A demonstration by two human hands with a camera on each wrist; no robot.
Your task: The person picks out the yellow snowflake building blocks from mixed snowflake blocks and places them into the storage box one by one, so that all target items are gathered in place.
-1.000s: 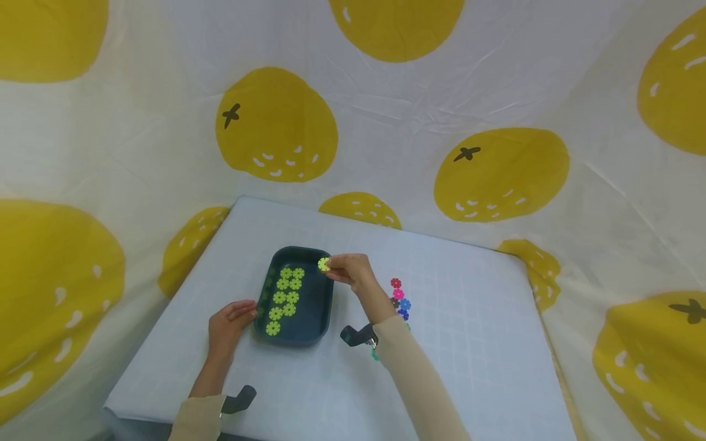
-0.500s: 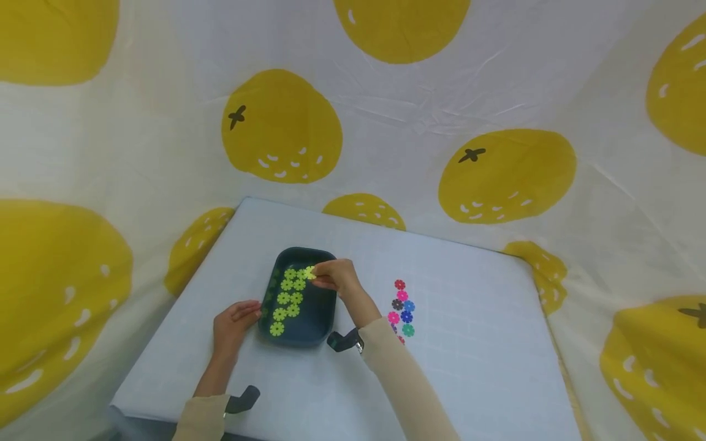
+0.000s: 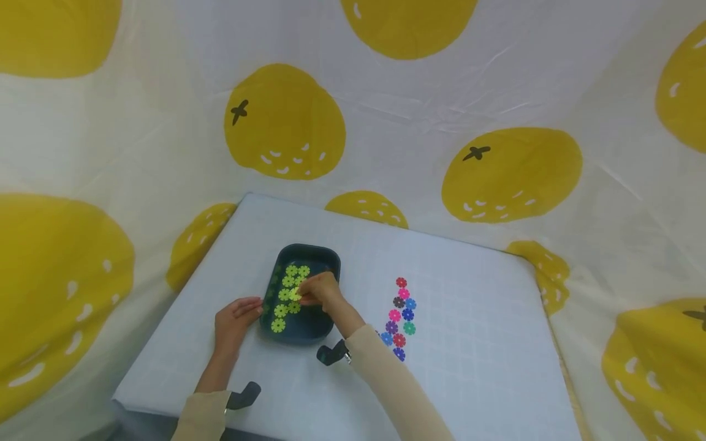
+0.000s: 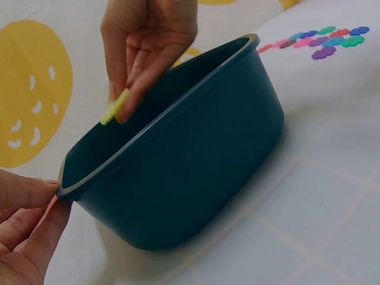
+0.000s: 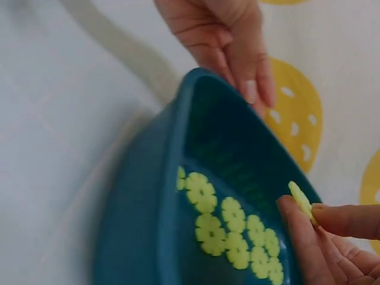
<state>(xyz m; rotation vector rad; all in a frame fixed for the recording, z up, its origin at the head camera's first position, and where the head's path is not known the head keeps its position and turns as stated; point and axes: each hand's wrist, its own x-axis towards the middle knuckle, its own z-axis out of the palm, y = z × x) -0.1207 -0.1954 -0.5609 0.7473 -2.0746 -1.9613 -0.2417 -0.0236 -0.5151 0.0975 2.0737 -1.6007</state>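
So at this point I had my right hand [image 3: 318, 293] down inside the dark teal tub [image 3: 330, 263], pinching one yellow-green flower disc [image 5: 301, 202] edge-on between thumb and fingertips. From the left wrist view you could see the disc [image 4: 114, 108] poking out just under my fingers, hanging above the inside of the tub and not yet touching the floor of it. The other discs [image 3: 288, 293] were laid flat on the bottom in two neat columns, touching each other.

My left hand [image 3: 236, 318] was at the tub's near-left rim, fingers only loosely bent, fingertips resting against the edge [image 4: 59, 189] to steady it. Not really gripping, more like bracing.

The leftover pile of mixed colour discs [image 3: 401, 317], pink, blue, purple, green, sat on the white checked tablecloth [image 3: 474, 318] off to the right, well apart from the tub.

What I reckoned could go wrong: I was holding the disc on its edge, so if I let go like that it'd probably land tilted or roll and knock the rows out of line. My knuckles were also sitting right over the laid discs, so any sloppy wrist move could've scraped a few sideways. And since my left hand was only touching the rim, a push from the right hand might've slid the whole tub on that cloth.
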